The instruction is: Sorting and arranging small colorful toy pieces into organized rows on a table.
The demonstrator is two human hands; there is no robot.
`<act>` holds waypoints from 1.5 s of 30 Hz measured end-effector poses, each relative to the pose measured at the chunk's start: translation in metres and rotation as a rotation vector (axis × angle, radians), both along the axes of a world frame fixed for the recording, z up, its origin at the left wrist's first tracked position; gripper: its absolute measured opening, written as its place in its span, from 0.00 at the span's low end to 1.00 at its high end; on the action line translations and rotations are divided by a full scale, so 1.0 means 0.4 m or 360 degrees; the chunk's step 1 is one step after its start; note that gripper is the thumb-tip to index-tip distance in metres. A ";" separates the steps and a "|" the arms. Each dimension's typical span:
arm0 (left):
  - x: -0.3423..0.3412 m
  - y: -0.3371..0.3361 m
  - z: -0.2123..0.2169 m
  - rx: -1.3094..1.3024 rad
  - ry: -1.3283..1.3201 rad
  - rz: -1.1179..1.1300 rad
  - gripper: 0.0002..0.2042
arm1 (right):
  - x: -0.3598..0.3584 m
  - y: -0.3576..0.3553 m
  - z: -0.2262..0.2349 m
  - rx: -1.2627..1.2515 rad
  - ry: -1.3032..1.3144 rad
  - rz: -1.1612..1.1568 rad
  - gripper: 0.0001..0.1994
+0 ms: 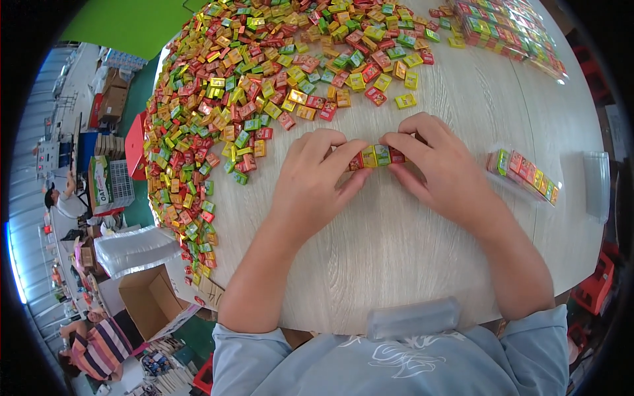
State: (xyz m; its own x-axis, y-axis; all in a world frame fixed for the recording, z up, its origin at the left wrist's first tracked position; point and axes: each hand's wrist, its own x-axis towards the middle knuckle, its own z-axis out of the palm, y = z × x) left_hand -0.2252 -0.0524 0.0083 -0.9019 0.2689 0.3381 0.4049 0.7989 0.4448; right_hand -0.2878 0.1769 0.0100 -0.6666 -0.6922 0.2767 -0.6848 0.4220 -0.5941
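Between my two hands, above the middle of the table, is a short row of small wrapped candy packs [376,156] in red, yellow and green. My left hand [317,171] pinches the row's left end between thumb and fingers. The right end is gripped by my right hand [436,165] in the same way, and the fingers hide both ends. Beyond my hands lies a wide heap of loose candy packs [264,72] in red, orange, yellow and green. To the right of my right hand rests a clear plastic tray [524,175] with a row of such packs in it.
Stacked filled clear packages [508,33] stand at the far right. An empty clear tray [596,187] lies at the right edge, another clear tray [414,318] at the near edge by my shirt. An open cardboard box [153,300] is at the lower left. Other people work farther left.
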 end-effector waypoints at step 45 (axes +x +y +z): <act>0.001 -0.099 0.025 -0.0484 0.0066 0.0431 0.21 | -0.012 0.028 -0.004 0.0208 0.0062 -0.0201 0.15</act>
State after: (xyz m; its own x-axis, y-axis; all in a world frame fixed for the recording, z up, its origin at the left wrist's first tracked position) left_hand -0.2248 -0.0921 0.0181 -0.9411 0.1166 0.3173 0.1743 0.9716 0.1599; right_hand -0.2927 0.1879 0.0084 -0.7410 -0.6355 0.2169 -0.6429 0.5780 -0.5027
